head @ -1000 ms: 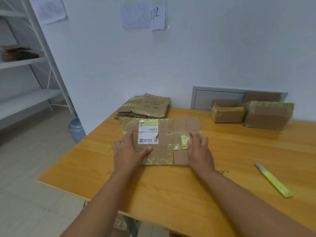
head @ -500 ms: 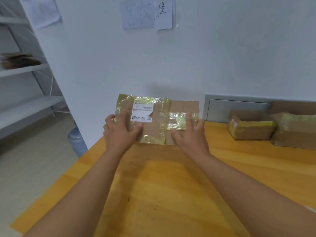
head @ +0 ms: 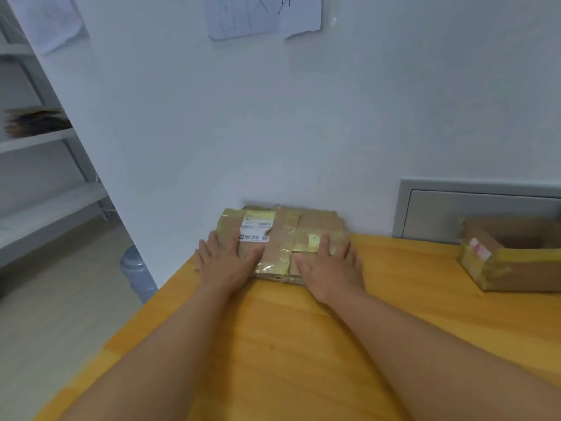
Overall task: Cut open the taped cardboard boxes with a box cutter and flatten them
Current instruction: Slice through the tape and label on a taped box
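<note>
The flattened box point(head: 280, 238), wrapped in yellowish tape with a white shipping label, lies on top of a stack of flattened cardboard point(head: 321, 214) at the far edge of the wooden table point(head: 303, 344), against the wall. The left hand point(head: 226, 262) and right hand point(head: 329, 267) rest on its near side, fingers spread flat, gripping nothing. So this box looks done. To the right of it, a taped box point(head: 513, 256) stands unflattened; the cutter is out of view.
</note>
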Demonstrator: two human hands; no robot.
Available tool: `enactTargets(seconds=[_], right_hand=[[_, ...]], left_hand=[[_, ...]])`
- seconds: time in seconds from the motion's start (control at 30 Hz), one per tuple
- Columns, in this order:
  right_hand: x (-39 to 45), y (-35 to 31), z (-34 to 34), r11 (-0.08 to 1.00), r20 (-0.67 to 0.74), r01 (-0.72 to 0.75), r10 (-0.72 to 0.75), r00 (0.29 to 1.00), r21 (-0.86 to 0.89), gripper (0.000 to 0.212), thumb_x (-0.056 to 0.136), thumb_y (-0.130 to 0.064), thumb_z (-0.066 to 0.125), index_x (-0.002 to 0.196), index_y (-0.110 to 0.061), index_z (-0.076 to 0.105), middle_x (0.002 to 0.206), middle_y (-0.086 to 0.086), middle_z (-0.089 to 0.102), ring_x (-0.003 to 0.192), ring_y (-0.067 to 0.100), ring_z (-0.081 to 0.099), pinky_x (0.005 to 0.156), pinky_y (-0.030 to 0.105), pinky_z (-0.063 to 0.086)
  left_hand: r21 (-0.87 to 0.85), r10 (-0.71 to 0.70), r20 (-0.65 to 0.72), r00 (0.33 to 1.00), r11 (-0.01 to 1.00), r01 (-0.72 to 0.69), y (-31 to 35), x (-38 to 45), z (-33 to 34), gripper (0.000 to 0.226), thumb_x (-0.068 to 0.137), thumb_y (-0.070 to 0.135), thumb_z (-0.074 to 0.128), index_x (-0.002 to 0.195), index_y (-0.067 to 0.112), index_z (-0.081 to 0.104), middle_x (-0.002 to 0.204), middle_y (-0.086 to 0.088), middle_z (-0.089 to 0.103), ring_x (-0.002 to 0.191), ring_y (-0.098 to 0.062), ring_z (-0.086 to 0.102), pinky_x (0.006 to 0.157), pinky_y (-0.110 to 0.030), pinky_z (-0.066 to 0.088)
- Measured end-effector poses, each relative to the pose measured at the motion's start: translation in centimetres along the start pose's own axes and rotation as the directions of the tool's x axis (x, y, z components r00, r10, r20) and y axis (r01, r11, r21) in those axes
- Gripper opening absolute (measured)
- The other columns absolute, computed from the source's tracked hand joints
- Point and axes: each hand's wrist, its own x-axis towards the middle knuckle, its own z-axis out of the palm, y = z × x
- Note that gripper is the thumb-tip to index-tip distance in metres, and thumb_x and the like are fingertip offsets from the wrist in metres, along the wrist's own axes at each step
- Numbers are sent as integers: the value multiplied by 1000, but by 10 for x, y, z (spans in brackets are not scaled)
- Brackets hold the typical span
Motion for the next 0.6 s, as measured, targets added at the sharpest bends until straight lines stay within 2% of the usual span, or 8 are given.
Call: enactTargets(seconds=[0.07, 0.1, 0.17, 0.23, 0.3, 0.43, 0.6], right_hand=[[3, 2, 6, 988, -46, 47, -54, 997, -147, 81, 95, -71, 5, 156, -23, -12, 160, 14, -29, 147, 37, -26, 119, 54, -14], [4, 1, 7, 972, -74, 94, -112, 991, -217, 76, 96, -67, 3, 156, -24, -11, 160, 10, -29, 146, 35, -30, 116, 55, -19], [6, -5, 6, 929, -88, 180, -219, 972, -322, 65, 100, -58, 1, 157, -28, -6, 163, 5, -23, 145, 31, -31, 113, 57, -24], [6, -11, 5, 921, -35, 217, -241, 970, -323, 61, 102, -53, 1, 158, -29, -6, 165, 4, -15, 149, 29, -24, 115, 56, -21], [6, -11, 4, 947, 45, 225, -221, 974, -228, 61, 102, -54, 1, 158, -29, -6, 166, 4, -12, 151, 28, -15, 120, 51, -13], [9, -6, 2, 963, 86, 225, -214, 973, -146, 63, 102, -56, 4, 158, -30, -1, 166, 5, -8, 152, 27, -9, 123, 46, -6], [12, -7, 1, 965, 103, 223, -210, 972, -138, 64, 101, -59, 6, 159, -30, 2, 167, 4, -5, 153, 27, -7, 123, 45, -5]], left_hand=[[41, 2, -11, 1000, 999, -2, -1, 4, 6, 85, 79, 89, 26, 151, 45, 21, 165, -8, 2, 150, -33, -7, 119, -51, -8], [65, 37, -42, 998, 997, -34, 0, 5, 6, 78, 82, 86, 28, 149, 46, 27, 164, -8, 9, 150, -32, -3, 119, -50, -5], [68, 139, -103, 985, 989, -133, 4, 4, 4, 64, 89, 76, 33, 143, 43, 41, 155, -8, 28, 144, -32, 17, 118, -48, 10], [41, 184, -92, 979, 983, -180, 9, 0, 2, 56, 93, 68, 34, 140, 40, 45, 147, -8, 38, 136, -32, 29, 115, -47, 21], [61, 173, -27, 984, 983, -172, 16, -4, 1, 59, 92, 71, 29, 143, 42, 40, 151, -11, 34, 139, -33, 26, 116, -48, 18], [173, 188, 70, 980, 965, -198, 34, -7, 4, 73, 86, 81, 17, 151, 48, 21, 164, -14, 10, 151, -34, -2, 118, -51, -7], [181, 169, 171, 971, 963, -199, 35, -10, 8, 78, 85, 82, 15, 154, 46, 11, 166, -10, 2, 151, -36, -8, 119, -50, -8]])
